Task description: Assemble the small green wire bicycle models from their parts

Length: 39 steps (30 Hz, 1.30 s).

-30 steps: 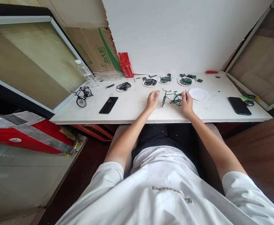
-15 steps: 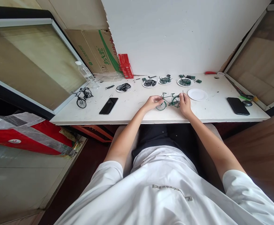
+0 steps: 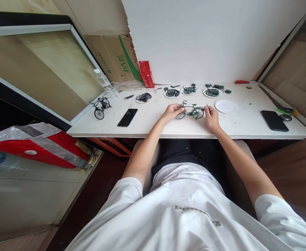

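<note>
A small green model bicycle stands upright near the front of the white table, its handlebar end to the left. My left hand pinches it at the front, with fingers covering part of the front wheel. Just past the rear wheel is my right hand, its thumb and fingers closed on a thin dark rod that pokes up above them; its lower end is hidden. A white plate lies to the right of that hand.
Behind, several small plates hold dark and green bicycle parts. A black model bicycle and a phone are on the left, near a plastic bottle. Another phone and a mouse lie right.
My right hand has drawn back slightly from the rear wheel, which now shows whole. My left hand still grips the bicycle's front. The view has shifted a little to the left.
</note>
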Tool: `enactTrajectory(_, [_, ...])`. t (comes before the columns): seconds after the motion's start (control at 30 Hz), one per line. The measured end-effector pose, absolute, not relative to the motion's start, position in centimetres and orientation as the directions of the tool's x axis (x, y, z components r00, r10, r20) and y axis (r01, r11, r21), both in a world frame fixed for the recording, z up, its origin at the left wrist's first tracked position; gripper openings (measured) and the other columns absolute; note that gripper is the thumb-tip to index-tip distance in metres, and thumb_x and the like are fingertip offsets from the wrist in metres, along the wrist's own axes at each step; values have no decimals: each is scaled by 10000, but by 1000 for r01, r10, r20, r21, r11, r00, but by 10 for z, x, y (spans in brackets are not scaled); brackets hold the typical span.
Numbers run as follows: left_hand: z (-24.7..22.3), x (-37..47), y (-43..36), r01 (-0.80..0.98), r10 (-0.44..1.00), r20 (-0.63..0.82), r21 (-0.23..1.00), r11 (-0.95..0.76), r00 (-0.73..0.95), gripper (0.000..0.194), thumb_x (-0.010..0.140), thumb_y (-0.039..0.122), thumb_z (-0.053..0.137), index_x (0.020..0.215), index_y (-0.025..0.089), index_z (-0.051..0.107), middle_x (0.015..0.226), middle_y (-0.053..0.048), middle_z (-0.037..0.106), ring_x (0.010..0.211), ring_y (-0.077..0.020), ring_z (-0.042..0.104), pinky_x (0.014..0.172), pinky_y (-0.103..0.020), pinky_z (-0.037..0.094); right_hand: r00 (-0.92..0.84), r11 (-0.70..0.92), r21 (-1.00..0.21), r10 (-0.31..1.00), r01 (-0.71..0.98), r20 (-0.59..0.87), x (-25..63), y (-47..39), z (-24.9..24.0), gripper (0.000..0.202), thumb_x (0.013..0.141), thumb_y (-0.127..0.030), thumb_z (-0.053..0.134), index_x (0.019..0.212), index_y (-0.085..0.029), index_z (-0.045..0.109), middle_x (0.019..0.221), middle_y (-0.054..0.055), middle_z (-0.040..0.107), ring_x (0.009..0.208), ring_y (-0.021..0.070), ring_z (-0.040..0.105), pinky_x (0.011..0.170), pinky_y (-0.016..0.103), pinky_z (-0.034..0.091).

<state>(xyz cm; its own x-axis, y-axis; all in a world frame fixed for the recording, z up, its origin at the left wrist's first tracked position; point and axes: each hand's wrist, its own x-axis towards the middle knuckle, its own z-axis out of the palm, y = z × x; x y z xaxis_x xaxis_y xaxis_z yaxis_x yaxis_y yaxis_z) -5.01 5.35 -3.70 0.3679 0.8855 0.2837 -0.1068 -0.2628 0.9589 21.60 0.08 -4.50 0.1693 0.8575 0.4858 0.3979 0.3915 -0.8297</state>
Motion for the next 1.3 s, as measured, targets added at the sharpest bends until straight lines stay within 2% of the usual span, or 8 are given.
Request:
enactTrajectory(0.17, [-32, -68, 64, -140, 931, 289, 955, -262, 225, 526, 691, 559, 1007, 926, 148, 779, 984, -137, 848, 928, -241, 801, 963, -390, 581, 188, 330, -838, 877, 435, 442, 219, 4, -49, 510, 1064, -681, 534, 900, -236, 722, 700, -5, 533, 671, 196, 463, 700, 358, 396])
enactTrajectory(0.37, [-20, -109, 80, -20, 917, 392, 919, -394, -69, 389, 783, 480, 944, 868, 155, 749, 877, -117, 819, 851, -224, 789, 930, -374, 600, 166, 308, -836, 893, 454, 419, 219, 3, -47, 435, 1055, -587, 548, 862, -236, 718, 657, -16, 490, 646, 193, 447, 687, 359, 375])
enactTrajectory(0.47, [-14, -141, 84, 113, 873, 430, 903, -415, -230, 279, 832, 374, 895, 855, 160, 717, 941, -125, 819, 917, -216, 792, 951, -346, 604, 155, 288, -839, 905, 461, 396, 218, 2, -46, 423, 1048, -567, 552, 857, -233, 725, 652, -16, 488, 638, 193, 449, 695, 360, 379])
enactTrajectory(0.67, [-8, -233, 83, 342, 755, 385, 913, -225, -531, 170, 966, 292, 742, 1004, 146, 664, 1051, -132, 804, 1097, -204, 787, 1024, -324, 619, 144, 278, -838, 912, 470, 384, 219, 3, -47, 431, 1052, -576, 551, 862, -234, 730, 647, -19, 476, 635, 196, 451, 694, 359, 385])
enactTrajectory(0.8, [-4, -297, 77, 322, 634, 321, 939, -118, -703, 167, 971, 203, 734, 1065, 108, 634, 1069, -149, 794, 1077, -223, 778, 1016, -387, 623, 134, 275, -835, 916, 477, 377, 219, 3, -47, 439, 1041, -591, 555, 853, -235, 729, 644, -18, 467, 633, 198, 440, 687, 360, 373])
enactTrajectory(1.03, [-13, -360, 74, 196, 525, 140, 979, 53, -839, 111, 1040, 139, 616, 1146, 107, 610, 1184, -128, 774, 1059, -147, 755, 983, -323, 593, 147, 228, -854, 933, 467, 329, 219, 2, -45, 377, 1024, -525, 581, 857, -226, 739, 587, -38, 414, 578, 186, 388, 662, 370, 344])
enactTrajectory(1.2, [-20, -374, 77, 167, 503, 90, 980, 110, -860, 129, 1035, 214, 692, 1080, 122, 614, 1075, -54, 744, 1036, -159, 714, 926, -324, 590, 134, 250, -842, 927, 479, 351, 218, 2, -45, 393, 1020, -540, 593, 841, -224, 743, 597, -27, 442, 588, 188, 408, 655, 368, 354])
enactTrajectory(1.3, [-22, -376, 80, 180, 508, 99, 977, 113, -855, 119, 1051, 156, 648, 1147, 94, 612, 1094, -56, 749, 1051, -149, 709, 933, -311, 572, 137, 243, -840, 927, 485, 348, 217, 2, -44, 401, 1018, -553, 596, 844, -226, 747, 603, -25, 440, 584, 186, 402, 643, 367, 348])
